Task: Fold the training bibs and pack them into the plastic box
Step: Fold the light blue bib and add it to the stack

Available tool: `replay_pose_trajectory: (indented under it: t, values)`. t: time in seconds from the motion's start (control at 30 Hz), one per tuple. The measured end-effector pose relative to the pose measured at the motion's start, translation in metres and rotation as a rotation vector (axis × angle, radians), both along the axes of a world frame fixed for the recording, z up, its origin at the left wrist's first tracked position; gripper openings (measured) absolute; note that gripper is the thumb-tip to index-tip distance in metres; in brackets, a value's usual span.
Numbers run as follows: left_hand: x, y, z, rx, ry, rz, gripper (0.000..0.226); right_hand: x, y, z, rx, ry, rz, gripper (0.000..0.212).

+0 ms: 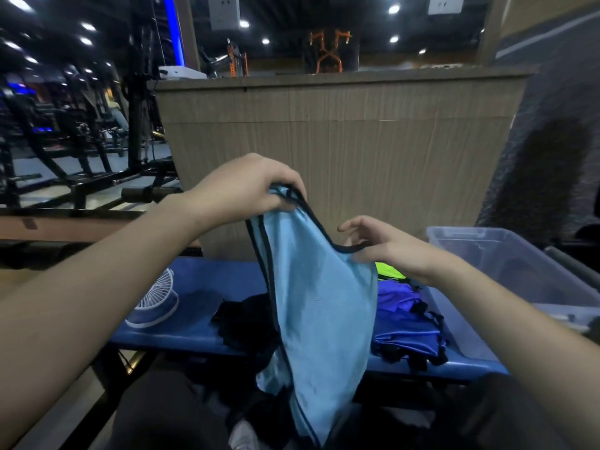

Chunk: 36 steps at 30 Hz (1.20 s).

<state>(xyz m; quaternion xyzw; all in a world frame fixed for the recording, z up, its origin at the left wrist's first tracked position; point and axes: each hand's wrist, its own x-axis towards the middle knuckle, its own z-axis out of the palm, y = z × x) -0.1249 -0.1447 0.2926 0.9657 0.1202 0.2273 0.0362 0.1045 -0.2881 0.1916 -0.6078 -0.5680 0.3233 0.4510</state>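
Note:
A light blue bib (321, 316) with dark trim hangs in the air over the blue bench (194, 323). My left hand (246, 186) grips its upper strap, held high. My right hand (386, 245) pinches the dark trim at the neckline lower down, with the other fingers spread. A dark blue bib (406, 326) lies crumpled on the bench to the right, a neon yellow bib (388, 272) peeks out behind it, and a black bib (243, 316) lies left of the hanging one. The clear plastic box (506, 261) stands at the bench's right end.
A small white fan (156, 300) sits on the left part of the bench. A wood-panelled counter (341, 131) rises right behind the bench. Gym machines (65, 131) fill the floor at the left. A dark padded post (545, 151) stands behind the box.

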Motion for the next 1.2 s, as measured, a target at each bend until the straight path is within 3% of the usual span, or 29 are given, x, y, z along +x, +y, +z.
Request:
replay_pose_trajectory:
  t: [0.13,0.27,0.5,0.67,0.77,0.87,1.0,1.2]
  values:
    - [0.013,-0.01,-0.001,-0.083,0.028,-0.061,0.037,-0.032,0.003,0.013,0.055,-0.027,0.083,0.046]
    - [0.016,-0.02,-0.004,-0.202,0.065,-0.118,0.045,-0.057,0.012,0.024,0.246,-0.061,0.022,0.018]
    - [0.0,-0.006,-0.015,-0.382,0.033,-0.103,0.032,-0.06,0.01,0.018,0.333,0.085,-0.008,0.018]
    - [-0.007,0.005,-0.032,-0.626,-0.135,-0.141,0.026,-0.06,0.011,0.018,0.379,0.184,-0.043,0.021]
    - [-0.004,0.004,-0.037,-0.618,-0.183,-0.225,0.022,-0.062,0.012,0.019,0.421,0.228,-0.043,0.028]
    - [-0.002,0.002,-0.041,-0.621,-0.201,-0.256,0.019,-0.06,0.014,0.02,0.496,0.214,-0.098,0.037]
    - [-0.004,0.002,-0.047,-0.699,-0.246,-0.243,0.023,-0.054,0.014,0.023,0.55,0.147,-0.145,0.009]
    - [-0.006,0.002,-0.055,-0.855,-0.283,-0.291,0.034,-0.056,0.017,0.022,0.521,0.15,-0.088,0.022]
